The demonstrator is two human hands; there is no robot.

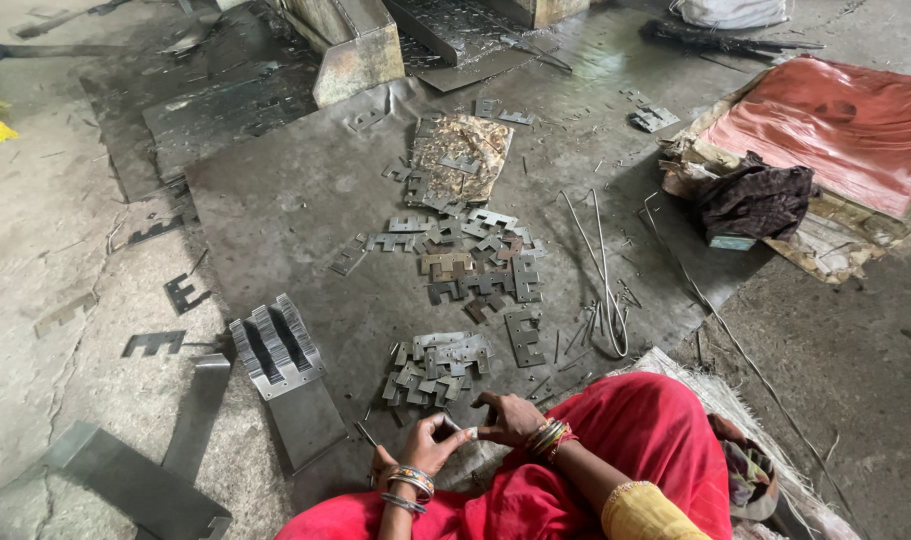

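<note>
A broad dark metal sheet [296,200] lies flat on the floor ahead of the hands, serving as the work surface that keeps the small parts off the rough concrete. To the far right of the hands sits a red cushion [836,125] with a dark crumpled cloth [756,200] on its near edge. Left of the hands, a neat stack of stamped plates [276,345] stands on edge on a strip, packed tight so they stay aligned. Beyond the hands a loose scatter of notched plates [466,260] spreads out, and a smaller pile of plates [436,365] lies just ahead, within easy reach. The left hand [421,450] and right hand [506,418] are drawn together, fingertips pinching one small metal piece [456,425] between them (its shape is too small to tell).
</note>
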